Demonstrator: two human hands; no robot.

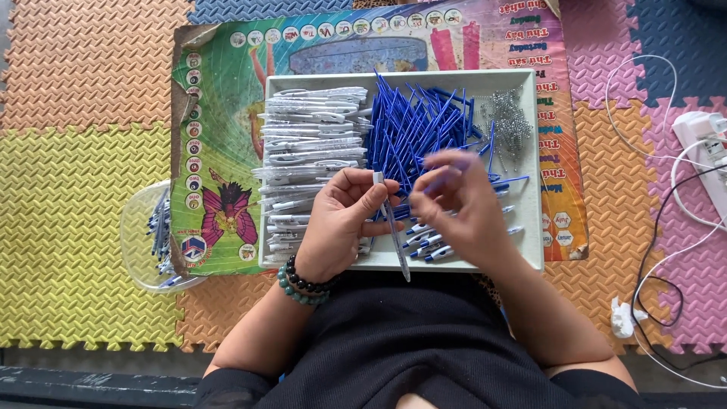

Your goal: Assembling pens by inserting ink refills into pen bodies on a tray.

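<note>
While the left hand (344, 220) pinches a clear pen tube (394, 231) over the near edge of the white tray (530, 151), the blurry right hand (458, 208) hovers beside it, grip unclear; blue sticks (413, 125), springs (507, 121) and white pens (307, 144) fill the tray behind.

head view, straight down, close over tray (530, 151)

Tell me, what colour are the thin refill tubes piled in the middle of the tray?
The refill tubes are blue, seen best in the head view.
</note>
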